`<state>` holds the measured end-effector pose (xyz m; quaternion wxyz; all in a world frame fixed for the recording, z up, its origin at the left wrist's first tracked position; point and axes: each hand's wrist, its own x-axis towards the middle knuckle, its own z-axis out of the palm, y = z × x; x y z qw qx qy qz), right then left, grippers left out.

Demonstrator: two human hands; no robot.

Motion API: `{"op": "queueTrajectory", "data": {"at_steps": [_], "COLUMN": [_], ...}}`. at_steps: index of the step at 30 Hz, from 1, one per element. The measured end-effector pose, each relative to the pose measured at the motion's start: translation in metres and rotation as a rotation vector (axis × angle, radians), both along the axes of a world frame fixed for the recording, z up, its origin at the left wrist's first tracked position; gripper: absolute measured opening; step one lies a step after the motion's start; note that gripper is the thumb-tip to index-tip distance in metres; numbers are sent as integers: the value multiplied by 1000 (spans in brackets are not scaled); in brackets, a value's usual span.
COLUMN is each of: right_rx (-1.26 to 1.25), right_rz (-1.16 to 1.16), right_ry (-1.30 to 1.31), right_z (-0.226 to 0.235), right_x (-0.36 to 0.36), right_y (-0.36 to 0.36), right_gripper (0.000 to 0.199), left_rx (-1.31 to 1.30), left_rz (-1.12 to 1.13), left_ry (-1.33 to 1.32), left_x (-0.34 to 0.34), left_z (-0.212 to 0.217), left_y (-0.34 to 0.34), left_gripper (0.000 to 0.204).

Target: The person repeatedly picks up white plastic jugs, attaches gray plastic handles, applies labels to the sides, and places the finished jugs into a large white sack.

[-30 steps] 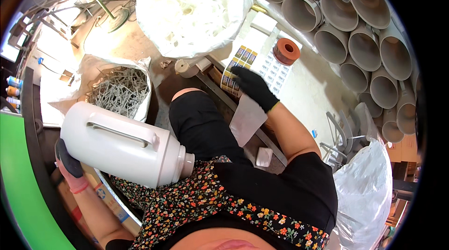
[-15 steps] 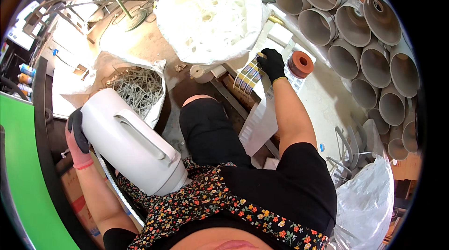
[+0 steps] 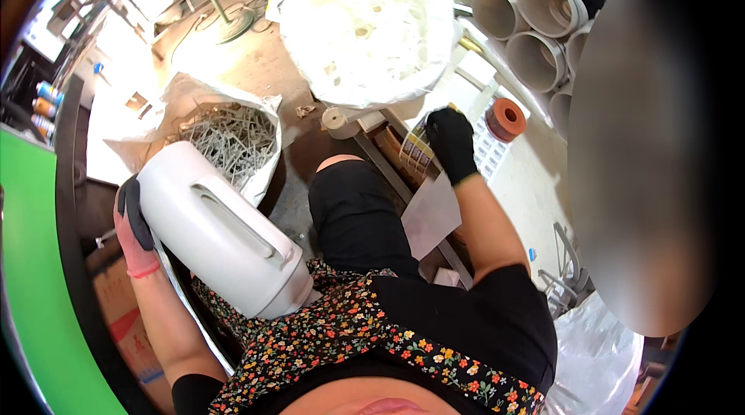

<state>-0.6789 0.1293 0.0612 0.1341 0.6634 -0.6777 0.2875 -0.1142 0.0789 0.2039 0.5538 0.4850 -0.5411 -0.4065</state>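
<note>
Across my lap lies a large pale-grey plastic jug body [image 3: 209, 221] with a long side handle, tilted with its upper end toward the far left. My left hand [image 3: 133, 221], in a pink and dark-grey glove, grips its left side near that end. My right hand [image 3: 450, 143], in a black glove, is closed over a sheet of small yellow and dark labels [image 3: 417, 153] by the white bench. Its fingertips are partly hidden. Below that hand hangs a plain whitish sheet [image 3: 432, 215]. An orange-brown tape roll [image 3: 507, 120] stands just right of the black glove.
An open sack of metal rods [image 3: 225, 143] stands beyond the jug body. A big white bag of translucent plastic rings [image 3: 365, 34] is straight ahead. Stacked grey plastic cylinders [image 3: 535, 62] are at the far right, partly behind a blurred grey patch. A green panel [image 3: 31, 260] borders the left.
My right hand has shifted slightly down and left, and less of the label sheet shows. The whitish sheet has changed angle. A blurred grey patch now covers the right side.
</note>
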Motion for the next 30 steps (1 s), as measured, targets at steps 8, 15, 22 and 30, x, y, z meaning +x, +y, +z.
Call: {"op": "queueTrajectory", "data": {"at_steps": [8, 15, 22, 30], "right_rx": [288, 450, 463, 261], "right_rz": [438, 813, 812, 1203], "right_ry": [-1016, -1563, -1746, -2196], "right_z": [111, 158, 117, 96], "right_x": [162, 230, 216, 181], "right_y": [45, 22, 36, 57], "right_gripper": [15, 11, 13, 18], "left_rx": [-75, -108, -6, 582], "left_rz": [80, -5, 191, -668], "left_ry": [-363, 54, -204, 1041], "left_x": [-43, -38, 71, -26], "left_z": [9, 24, 11, -99], "left_y": [-6, 22, 25, 141], "left_gripper": [32, 26, 37, 44]}}
